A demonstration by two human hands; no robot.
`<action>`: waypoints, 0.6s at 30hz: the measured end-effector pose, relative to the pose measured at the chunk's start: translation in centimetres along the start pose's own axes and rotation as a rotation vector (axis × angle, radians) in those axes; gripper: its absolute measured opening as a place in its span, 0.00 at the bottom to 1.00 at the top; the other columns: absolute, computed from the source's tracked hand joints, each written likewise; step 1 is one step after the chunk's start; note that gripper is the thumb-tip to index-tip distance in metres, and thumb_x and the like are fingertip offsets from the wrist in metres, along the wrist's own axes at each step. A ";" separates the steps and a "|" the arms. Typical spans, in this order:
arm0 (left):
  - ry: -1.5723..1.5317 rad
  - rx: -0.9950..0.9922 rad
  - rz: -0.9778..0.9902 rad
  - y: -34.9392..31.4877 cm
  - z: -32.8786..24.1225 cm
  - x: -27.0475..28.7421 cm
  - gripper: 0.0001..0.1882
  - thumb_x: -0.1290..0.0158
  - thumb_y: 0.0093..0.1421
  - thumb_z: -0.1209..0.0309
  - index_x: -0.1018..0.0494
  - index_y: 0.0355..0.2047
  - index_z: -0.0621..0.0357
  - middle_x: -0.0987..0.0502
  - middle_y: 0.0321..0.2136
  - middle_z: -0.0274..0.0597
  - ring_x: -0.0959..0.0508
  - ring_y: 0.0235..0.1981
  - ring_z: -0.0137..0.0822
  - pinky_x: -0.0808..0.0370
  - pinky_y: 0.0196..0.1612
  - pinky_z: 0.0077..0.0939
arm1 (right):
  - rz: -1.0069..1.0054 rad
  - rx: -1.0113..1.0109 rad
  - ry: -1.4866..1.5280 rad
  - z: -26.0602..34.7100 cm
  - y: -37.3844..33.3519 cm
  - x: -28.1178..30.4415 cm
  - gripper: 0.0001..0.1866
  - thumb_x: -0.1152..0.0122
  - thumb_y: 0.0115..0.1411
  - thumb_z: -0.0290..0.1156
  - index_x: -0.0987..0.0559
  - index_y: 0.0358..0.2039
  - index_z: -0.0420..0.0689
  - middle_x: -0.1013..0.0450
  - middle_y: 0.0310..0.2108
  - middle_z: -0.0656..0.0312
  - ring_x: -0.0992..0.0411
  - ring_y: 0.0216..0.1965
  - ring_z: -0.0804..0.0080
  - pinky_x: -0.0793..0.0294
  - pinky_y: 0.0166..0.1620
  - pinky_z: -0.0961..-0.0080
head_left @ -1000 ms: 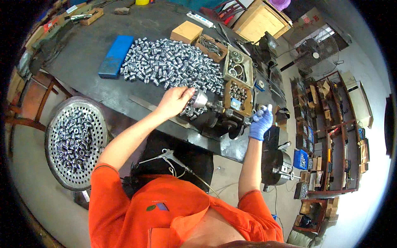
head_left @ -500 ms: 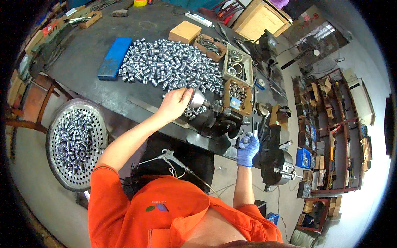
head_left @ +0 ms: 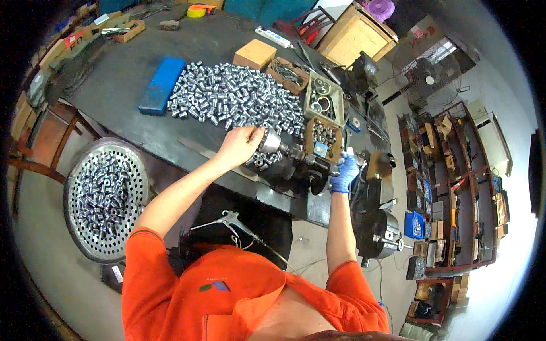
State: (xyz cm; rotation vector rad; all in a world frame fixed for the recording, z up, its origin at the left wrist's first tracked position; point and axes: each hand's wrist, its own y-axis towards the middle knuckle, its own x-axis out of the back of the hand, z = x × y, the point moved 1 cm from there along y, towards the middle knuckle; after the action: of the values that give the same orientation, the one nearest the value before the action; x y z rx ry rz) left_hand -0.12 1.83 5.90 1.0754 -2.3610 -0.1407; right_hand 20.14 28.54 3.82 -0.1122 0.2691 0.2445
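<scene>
My bare left hand (head_left: 242, 146) is closed in a pinch at the front of a silver chuck (head_left: 269, 140). Whatever the fingertips hold there is hidden. The chuck sits on a dark bench machine (head_left: 304, 173) with a spindle running to the right. At that machine's right end is my right hand (head_left: 344, 174), in a blue glove with pale fingertips. Its fingers are curled, and what they close on cannot be made out. Just beyond the chuck spreads a large pile of short shiny metal sleeves (head_left: 233, 94); a few more (head_left: 264, 161) lie below the chuck.
A perforated metal basin (head_left: 136, 193) of similar sleeves stands at left. A blue block (head_left: 161, 85) borders the pile. Right of it sit a box of small parts (head_left: 311, 136) and a tray of rings (head_left: 340, 111). An air gun (head_left: 230, 219) hangs at the bench front.
My right hand has moved up and away from me, from below the machine's end to beside it. My left hand stays at the chuck. The view has shifted slightly.
</scene>
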 end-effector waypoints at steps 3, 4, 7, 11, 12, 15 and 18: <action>-0.079 0.021 0.029 0.3 0.4 0.0 0.21 0.57 0.60 0.58 0.30 0.23 0.66 0.33 0.14 0.49 0.32 0.17 0.40 0.36 0.24 0.33 | 0.143 0.155 0.280 3.7 -2.2 -0.6 0.09 0.47 0.57 0.35 0.27 0.26 0.44 0.35 0.15 0.70 0.41 0.11 0.86 0.46 0.10 0.88; -0.119 0.028 0.021 0.2 0.3 0.1 0.22 0.56 0.60 0.57 0.31 0.21 0.67 0.33 0.13 0.50 0.31 0.17 0.43 0.36 0.23 0.34 | 0.159 0.180 0.347 4.6 -3.5 -0.5 0.09 0.47 0.58 0.35 0.28 0.27 0.43 0.36 0.15 0.70 0.40 0.12 0.86 0.46 0.11 0.89; -0.174 0.111 0.082 -0.2 0.1 0.9 0.24 0.56 0.60 0.57 0.34 0.17 0.66 0.35 0.10 0.46 0.32 0.13 0.38 0.37 0.20 0.32 | 0.122 0.230 0.341 6.6 -8.1 -0.2 0.12 0.49 0.59 0.38 0.29 0.27 0.42 0.39 0.14 0.71 0.45 0.11 0.88 0.48 0.11 0.89; -0.384 0.214 0.186 -0.7 -1.0 1.9 0.20 0.55 0.61 0.59 0.32 0.19 0.62 0.34 0.11 0.34 0.33 0.11 0.25 0.38 0.16 0.20 | 0.325 0.146 0.437 4.1 -10.6 4.1 0.13 0.48 0.59 0.38 0.28 0.26 0.41 0.37 0.14 0.69 0.44 0.11 0.86 0.46 0.12 0.87; -0.405 0.205 0.190 -0.7 -1.1 1.9 0.19 0.54 0.61 0.60 0.32 0.20 0.61 0.33 0.11 0.32 0.34 0.11 0.23 0.38 0.16 0.17 | 0.272 0.080 0.472 3.3 -11.0 4.5 0.13 0.47 0.59 0.39 0.28 0.26 0.41 0.36 0.14 0.68 0.43 0.11 0.85 0.45 0.12 0.86; -0.590 0.217 0.201 -0.9 -1.0 2.3 0.15 0.52 0.60 0.63 0.29 0.25 0.64 0.30 0.15 0.34 0.31 0.14 0.24 0.34 0.18 0.17 | 0.154 -0.097 0.411 -0.6 -10.0 5.9 0.14 0.49 0.59 0.41 0.28 0.25 0.43 0.33 0.15 0.67 0.40 0.11 0.82 0.45 0.10 0.85; -0.714 0.221 0.226 -0.5 0.2 2.3 0.11 0.49 0.58 0.67 0.29 0.30 0.65 0.28 0.19 0.37 0.28 0.17 0.26 0.31 0.21 0.17 | -0.061 -0.173 0.121 -2.4 -7.8 4.1 0.13 0.50 0.59 0.40 0.28 0.24 0.45 0.34 0.14 0.69 0.41 0.11 0.84 0.49 0.12 0.89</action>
State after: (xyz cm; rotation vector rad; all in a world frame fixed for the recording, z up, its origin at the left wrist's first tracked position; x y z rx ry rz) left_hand -1.11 -0.14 6.58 0.9466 -3.1845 -0.2119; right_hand 25.36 21.55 0.96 -0.3064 0.3643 0.2008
